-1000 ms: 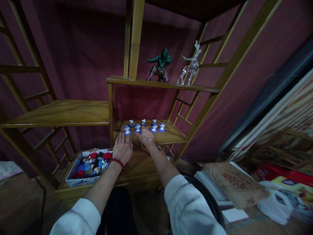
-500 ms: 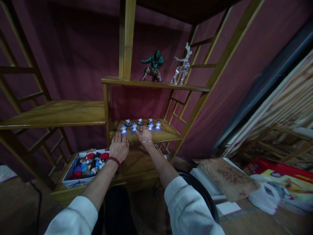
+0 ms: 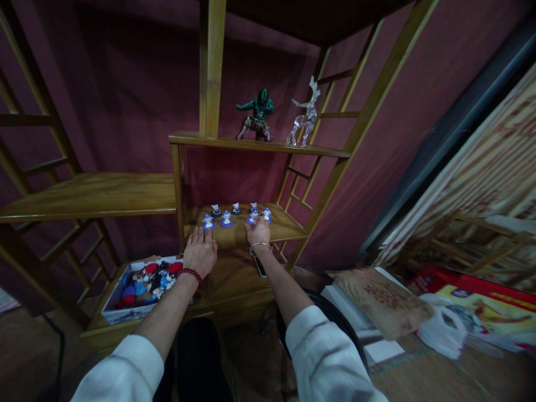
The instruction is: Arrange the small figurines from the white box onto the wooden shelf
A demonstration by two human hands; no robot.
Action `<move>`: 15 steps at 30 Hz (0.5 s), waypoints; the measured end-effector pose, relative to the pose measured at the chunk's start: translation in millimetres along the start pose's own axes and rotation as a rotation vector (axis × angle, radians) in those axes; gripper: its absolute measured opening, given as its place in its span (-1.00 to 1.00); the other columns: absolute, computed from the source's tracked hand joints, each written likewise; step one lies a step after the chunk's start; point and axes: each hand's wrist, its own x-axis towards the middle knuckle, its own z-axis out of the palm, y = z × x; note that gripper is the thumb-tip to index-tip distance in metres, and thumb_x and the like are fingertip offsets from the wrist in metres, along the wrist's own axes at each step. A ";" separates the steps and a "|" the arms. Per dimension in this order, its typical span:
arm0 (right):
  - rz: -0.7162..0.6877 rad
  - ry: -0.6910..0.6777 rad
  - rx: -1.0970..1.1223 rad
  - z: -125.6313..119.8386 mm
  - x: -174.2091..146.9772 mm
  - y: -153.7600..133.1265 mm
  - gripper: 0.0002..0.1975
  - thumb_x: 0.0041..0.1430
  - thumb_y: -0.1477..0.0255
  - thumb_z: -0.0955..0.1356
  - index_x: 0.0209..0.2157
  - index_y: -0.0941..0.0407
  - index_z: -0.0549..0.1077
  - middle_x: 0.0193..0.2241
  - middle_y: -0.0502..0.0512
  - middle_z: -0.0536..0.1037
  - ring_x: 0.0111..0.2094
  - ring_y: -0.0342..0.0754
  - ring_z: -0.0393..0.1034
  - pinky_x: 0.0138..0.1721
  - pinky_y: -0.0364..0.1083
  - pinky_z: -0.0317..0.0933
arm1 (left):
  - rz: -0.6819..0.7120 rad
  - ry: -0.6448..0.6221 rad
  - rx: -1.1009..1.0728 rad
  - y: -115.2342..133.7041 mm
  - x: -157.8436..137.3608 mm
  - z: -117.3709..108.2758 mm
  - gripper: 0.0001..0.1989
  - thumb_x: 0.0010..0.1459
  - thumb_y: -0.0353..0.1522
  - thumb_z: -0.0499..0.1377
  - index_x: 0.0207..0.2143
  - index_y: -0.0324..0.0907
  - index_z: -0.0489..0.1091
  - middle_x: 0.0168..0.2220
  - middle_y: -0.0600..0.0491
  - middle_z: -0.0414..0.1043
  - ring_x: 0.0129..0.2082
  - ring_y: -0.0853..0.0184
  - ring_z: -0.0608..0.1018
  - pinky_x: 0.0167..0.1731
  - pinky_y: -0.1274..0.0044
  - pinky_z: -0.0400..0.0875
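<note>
Small figurines stand in two rows on the lower shelf (image 3: 234,239). The front row has purple-and-white ones on round purple bases, among them the leftmost figurine (image 3: 208,221) and the one beside it (image 3: 226,218). Behind them are dark-based figurines with white heads, one of them a black-and-white figurine (image 3: 237,208). My right hand (image 3: 259,231) has its fingers closed at a purple figurine (image 3: 252,215) in the front row, partly covering it. A further purple figurine (image 3: 267,214) is just to its right. My left hand (image 3: 201,252) rests with fingers extended on the shelf's front edge, holding nothing.
A box (image 3: 109,314) full of small figures and coloured pieces sits low on the left. Above are a green crouching statue (image 3: 256,114) and a clear deer (image 3: 305,120). A phone (image 3: 260,267) lies below my right wrist. Wooden posts frame the shelf.
My right hand has moved right, from beside the second front figurine to the third. My left hand stays at the shelf edge. The view has shifted slightly.
</note>
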 end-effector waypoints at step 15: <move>0.112 -0.085 -0.168 -2.4 23.1 0.8 -0.59 -0.04 0.27 0.31 -0.18 0.22 0.29 -0.21 0.33 0.42 -0.18 0.07 0.35 -0.20 -0.07 0.20 | -0.011 -0.011 -0.023 0.2 0.4 0.3 -0.57 0.11 -0.37 -0.14 -0.01 -0.40 0.20 0.00 -0.26 0.25 0.05 0.12 0.25 -0.01 0.30 0.09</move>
